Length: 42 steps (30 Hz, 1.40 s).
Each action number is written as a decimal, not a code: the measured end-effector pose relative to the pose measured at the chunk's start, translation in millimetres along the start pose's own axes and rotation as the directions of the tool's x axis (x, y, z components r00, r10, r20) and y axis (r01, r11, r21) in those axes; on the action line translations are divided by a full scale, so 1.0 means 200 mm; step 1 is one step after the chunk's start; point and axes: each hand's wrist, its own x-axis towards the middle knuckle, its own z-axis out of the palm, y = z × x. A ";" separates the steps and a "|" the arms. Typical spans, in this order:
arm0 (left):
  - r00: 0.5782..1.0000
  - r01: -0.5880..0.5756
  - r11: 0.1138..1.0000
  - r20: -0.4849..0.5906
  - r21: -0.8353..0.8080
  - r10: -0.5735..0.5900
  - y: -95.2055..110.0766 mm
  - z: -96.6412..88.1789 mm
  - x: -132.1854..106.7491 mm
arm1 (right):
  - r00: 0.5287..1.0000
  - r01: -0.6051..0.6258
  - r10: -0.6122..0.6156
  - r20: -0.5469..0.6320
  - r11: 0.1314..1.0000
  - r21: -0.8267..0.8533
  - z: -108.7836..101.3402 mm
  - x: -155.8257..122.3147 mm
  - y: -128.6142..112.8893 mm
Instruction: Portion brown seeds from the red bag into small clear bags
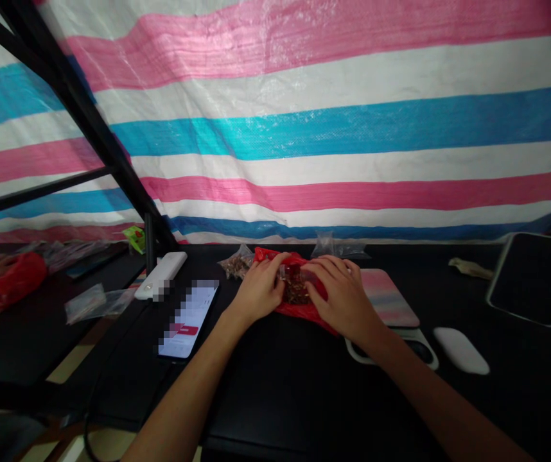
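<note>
The left hand [256, 289] pinches the top of a red plastic bag [307, 314] lying at twelve o'clock on the black bench [275, 391], while the right hand [345, 298] cups over it with fingers half curled, though whether it grips cannot be told. The bag looks light, thin and slippery, best taken by its gathered edge. Against it shows a clear bag [295, 285] of reddish-brown dried pieces; a second small bag [236, 262] of them sits at eleven o'clock.

Phone screen [187, 319] pixelated; red plastic bag [299, 317] partly hidden under left hand [256, 289], right hand [343, 298].
</note>
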 end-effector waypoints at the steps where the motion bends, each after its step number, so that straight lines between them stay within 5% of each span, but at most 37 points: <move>1: 1.000 0.011 1.000 -0.013 0.008 -0.011 0.01 -0.01 0.00 | 1.000 -0.001 0.001 -0.017 1.000 0.017 0.00 0.00 -0.01; 9: 0.999 0.007 1.000 -0.040 0.004 -0.007 0.04 -0.02 0.00 | 0.993 0.028 -0.016 -0.114 0.994 0.101 -0.02 0.01 -0.02; 16: 0.997 0.033 0.978 -0.058 -0.205 -0.045 0.04 -0.04 0.00 | 0.993 0.039 -0.025 -0.116 0.992 0.123 -0.02 0.02 0.00; 23: 1.000 -0.006 0.776 0.004 -0.631 0.011 0.13 -0.03 -0.03 | 0.991 0.128 -0.113 -0.077 0.964 0.234 -0.03 0.01 0.00; 28: 0.996 -0.022 0.648 0.040 -0.761 0.081 0.18 -0.01 -0.03 | 0.990 0.074 -0.024 -0.140 0.929 0.363 -0.04 0.02 0.01; 37: 0.993 0.018 0.764 0.099 -0.645 0.060 0.22 -0.02 -0.06 | 0.996 -0.030 0.077 -0.055 0.807 0.590 -0.10 0.04 0.03; 42: 0.978 -0.088 0.865 0.122 -0.495 0.169 0.21 -0.07 -0.05 | 0.966 -0.151 0.249 -0.068 0.759 0.633 -0.21 0.04 0.21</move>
